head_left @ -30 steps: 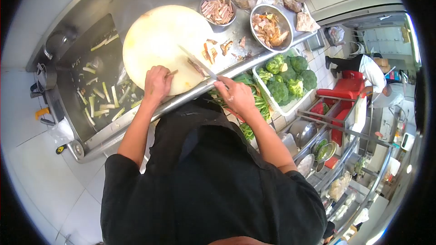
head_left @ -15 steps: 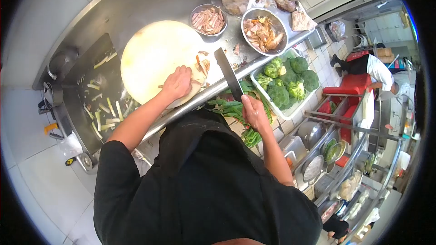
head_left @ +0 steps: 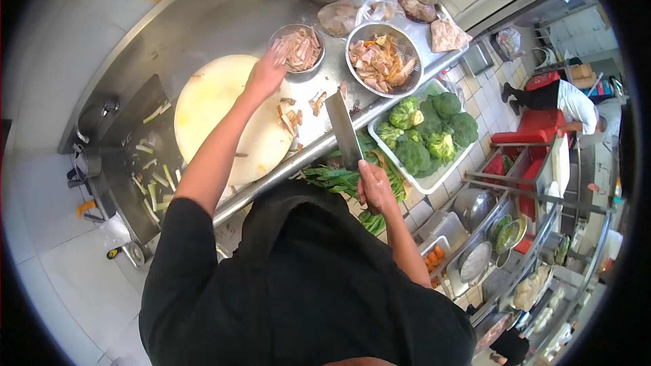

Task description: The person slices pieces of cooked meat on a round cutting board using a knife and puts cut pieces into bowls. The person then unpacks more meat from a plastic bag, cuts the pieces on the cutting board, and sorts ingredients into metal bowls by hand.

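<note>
My right hand (head_left: 376, 186) grips the handle of a cleaver (head_left: 344, 130), its broad blade pointing up and away over the counter edge. My left hand (head_left: 269, 73) reaches across the round cutting board (head_left: 217, 105) to the left rim of a metal bowl of meat strips (head_left: 300, 51). Blur on its fingertips, against meat of similar colour, hides whether they hold anything. Brown meat scraps (head_left: 290, 116) lie at the board's right edge, and a small strip (head_left: 241, 155) rests near its front.
A colander of meat pieces (head_left: 382, 61) stands right of the bowl. Below the counter edge (head_left: 312, 152) are a tray of broccoli (head_left: 424, 132) and leafy greens (head_left: 332, 177). Cut stalks (head_left: 152, 193) lie in the sink at left. Another person (head_left: 573, 105) bends in the background.
My left hand has moved from the front right of the board up to the bowl of meat strips. The cleaver stays in my right hand, nearly in place. The view has shifted slightly.
</note>
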